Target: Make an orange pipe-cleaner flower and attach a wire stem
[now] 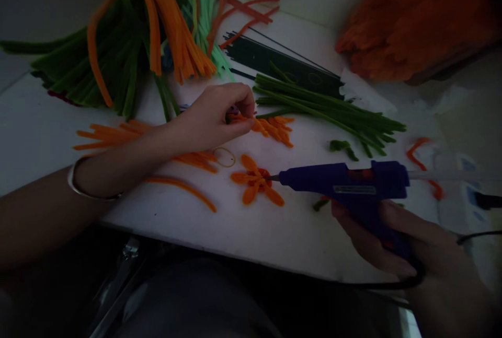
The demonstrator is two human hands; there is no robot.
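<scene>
My right hand [408,244] is wrapped round the grip of a blue hot glue gun [345,181]. The gun's nozzle points left and reaches the red-orange centre of an orange pipe-cleaner flower [254,181] that lies on the table. Above the flower, my left hand [223,116] has thumb and forefinger bent together at a pile of short orange pipe-cleaner pieces [276,129]. Whatever is between those fingertips is too small and dark to make out. Longer orange pipe cleaners [188,189] lie under and beside my left forearm.
Green pipe cleaners [325,108] and dark thin stems [282,61] lie behind the flower. Bundles of green [117,61] and orange pipe cleaners [176,30] stand at the back left. A rubber band [225,157] lies near the flower. A large orange fuzzy bundle [415,19] fills the back right.
</scene>
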